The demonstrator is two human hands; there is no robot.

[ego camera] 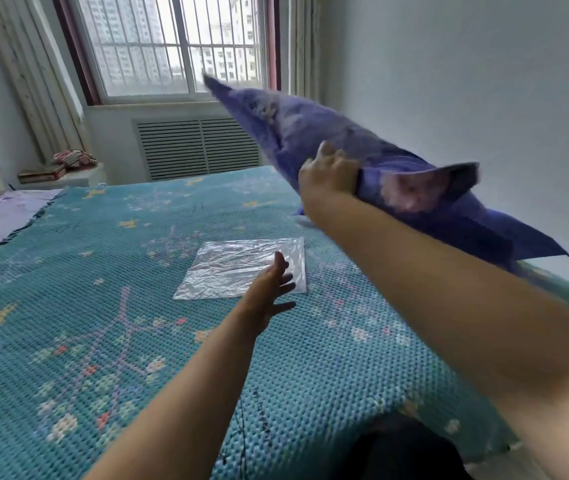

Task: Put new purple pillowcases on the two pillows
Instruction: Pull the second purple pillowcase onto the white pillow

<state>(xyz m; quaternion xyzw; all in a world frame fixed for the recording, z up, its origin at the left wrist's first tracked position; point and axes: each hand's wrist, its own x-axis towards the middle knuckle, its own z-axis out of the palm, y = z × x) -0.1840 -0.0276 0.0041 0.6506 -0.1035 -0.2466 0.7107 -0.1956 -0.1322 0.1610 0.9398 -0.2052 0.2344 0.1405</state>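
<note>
Right hand (328, 169) clamped on purple-cased pillow (362, 157), held aloft over bed's (68, 271) right edge, long axis running window-ward to near right; left hand (271, 289) open, fingers spread, nearer plastic bag (227, 268) mid-bed.

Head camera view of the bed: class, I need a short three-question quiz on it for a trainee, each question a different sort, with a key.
1. True or false: the right hand grips the purple-cased pillow held above the bed.
2. What lies flat on the teal blanket near the left hand? A) clear plastic bag B) book C) towel
3. Fill in: the left hand's fingers are ____.

Key: 1 true; 2 A; 3 straight (open).
</note>
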